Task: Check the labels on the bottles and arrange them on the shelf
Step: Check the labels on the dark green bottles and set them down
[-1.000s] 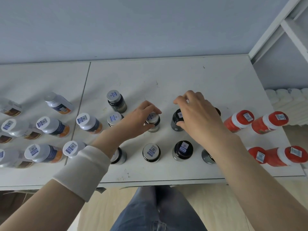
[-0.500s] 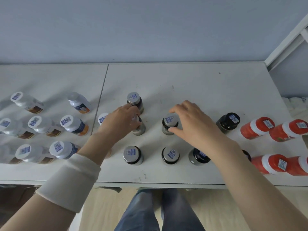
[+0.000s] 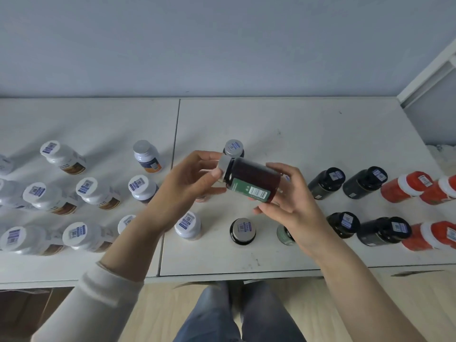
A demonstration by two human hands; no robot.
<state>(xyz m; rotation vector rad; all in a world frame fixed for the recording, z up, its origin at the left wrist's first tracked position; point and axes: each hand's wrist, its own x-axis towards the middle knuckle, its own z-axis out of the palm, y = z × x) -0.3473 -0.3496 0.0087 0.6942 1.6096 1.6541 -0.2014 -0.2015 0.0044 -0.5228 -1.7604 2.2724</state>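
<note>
Wall (image 3: 222,45): plain pale blue-grey, matt, fills the upper part of the view.
Floor (image 3: 370,307): light wood-look boards along the bottom, mostly right of centre.
Jeans (image 3: 261,314): blue denim, two legs side by side at bottom centre, above the floor.
Brown box-like item (image 3: 22,314): lower left corner, in shadow, kind unclear.
White lumpy item (image 3: 445,155): right edge, blurred, kind unclear.
</note>
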